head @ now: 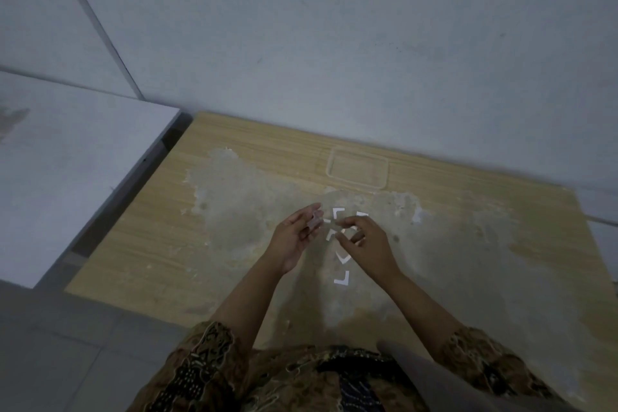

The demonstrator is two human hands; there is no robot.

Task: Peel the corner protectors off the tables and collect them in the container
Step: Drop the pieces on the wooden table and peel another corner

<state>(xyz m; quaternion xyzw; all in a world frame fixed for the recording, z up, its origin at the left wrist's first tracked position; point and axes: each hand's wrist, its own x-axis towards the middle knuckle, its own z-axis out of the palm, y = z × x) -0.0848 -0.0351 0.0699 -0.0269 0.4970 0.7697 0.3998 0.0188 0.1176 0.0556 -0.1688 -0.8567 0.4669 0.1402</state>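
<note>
since the clear corner protector pinched in the left hand looks light and flexible, grip its edges; right hand curled, contents unclear.

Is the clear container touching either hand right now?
Apart. The head view shows bare tabletop between the clear container and both the left hand and right hand.

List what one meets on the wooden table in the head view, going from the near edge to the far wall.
White L-shaped piece → right hand → left hand → clear container.
</note>
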